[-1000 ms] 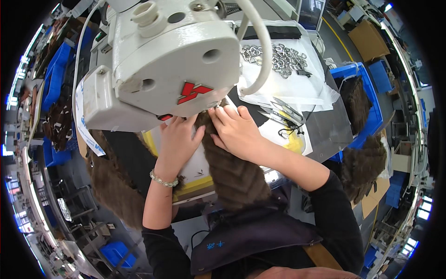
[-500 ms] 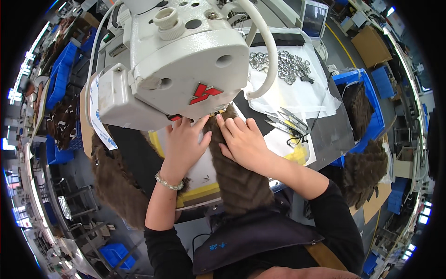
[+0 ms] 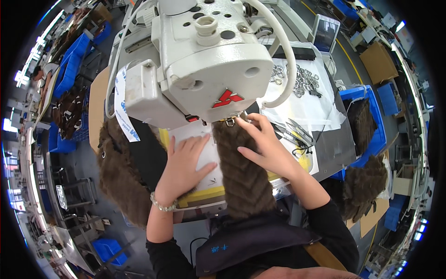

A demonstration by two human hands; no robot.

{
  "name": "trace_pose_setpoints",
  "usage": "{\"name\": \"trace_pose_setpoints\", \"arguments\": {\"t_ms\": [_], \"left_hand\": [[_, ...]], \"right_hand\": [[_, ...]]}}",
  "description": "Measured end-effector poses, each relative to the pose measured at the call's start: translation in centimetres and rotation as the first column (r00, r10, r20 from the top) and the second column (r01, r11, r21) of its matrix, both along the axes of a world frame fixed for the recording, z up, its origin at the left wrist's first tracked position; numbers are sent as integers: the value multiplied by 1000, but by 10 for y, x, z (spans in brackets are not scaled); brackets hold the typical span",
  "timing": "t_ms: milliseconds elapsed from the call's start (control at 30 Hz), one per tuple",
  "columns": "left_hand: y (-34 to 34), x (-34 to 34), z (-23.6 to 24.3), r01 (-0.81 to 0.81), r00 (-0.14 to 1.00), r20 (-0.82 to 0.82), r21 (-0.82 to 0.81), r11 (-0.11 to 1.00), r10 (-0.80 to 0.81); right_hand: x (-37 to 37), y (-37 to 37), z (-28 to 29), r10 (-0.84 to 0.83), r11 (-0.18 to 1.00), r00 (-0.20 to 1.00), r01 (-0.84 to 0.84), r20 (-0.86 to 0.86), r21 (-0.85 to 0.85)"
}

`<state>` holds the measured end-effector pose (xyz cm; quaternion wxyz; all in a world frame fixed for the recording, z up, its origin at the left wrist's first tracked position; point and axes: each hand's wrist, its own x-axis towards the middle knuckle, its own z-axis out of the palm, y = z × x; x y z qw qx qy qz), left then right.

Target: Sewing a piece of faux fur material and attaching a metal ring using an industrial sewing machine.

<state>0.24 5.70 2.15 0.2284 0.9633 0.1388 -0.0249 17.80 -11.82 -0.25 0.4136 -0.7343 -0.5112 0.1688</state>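
Observation:
A long brown fur strip (image 3: 245, 174) runs from under the head of a white sewing machine (image 3: 218, 79) down toward my lap. At its far end a small metal D-ring (image 3: 230, 122) shows, close below the machine head. My right hand (image 3: 269, 144) lies on the strip's right side, index fingertip by the ring and thumb on the fur, the fingers apart. To the left of the strip, my left hand (image 3: 185, 160) rests on the white work surface (image 3: 206, 158), fingers spread and nothing in them. The needle area is hidden behind the machine head.
Another brown fur piece (image 3: 121, 181) hangs at the left table edge. On the right lie scissors (image 3: 297, 132) and, farther back, a pile of metal rings (image 3: 306, 83) on white sheeting. A blue bin (image 3: 378, 125) with fur stands at the right.
My left hand has come off the fur strip's far end, moving back toward me with spread fingers. My right hand's fingers have shifted right, and the D-ring now shows.

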Motion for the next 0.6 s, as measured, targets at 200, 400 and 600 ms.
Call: {"name": "trace_pose_setpoints", "arguments": {"t_ms": [200, 400, 600], "left_hand": [[-33, -29, -11, 52, 998, 47, -575, 817, -30], [-67, -33, -23, -20, 984, 11, -985, 172, 179], [-87, -32, -33, -42, 969, -46, -999, -22, 243]], "right_hand": [[-1, -35, 6, 42, 999, 784, -44, -620, 12], [-1, -54, 0, 54, 998, 301, -31, -952, 46], [-18, -66, -24, 105, 978, 260, -202, -960, 52]]}}
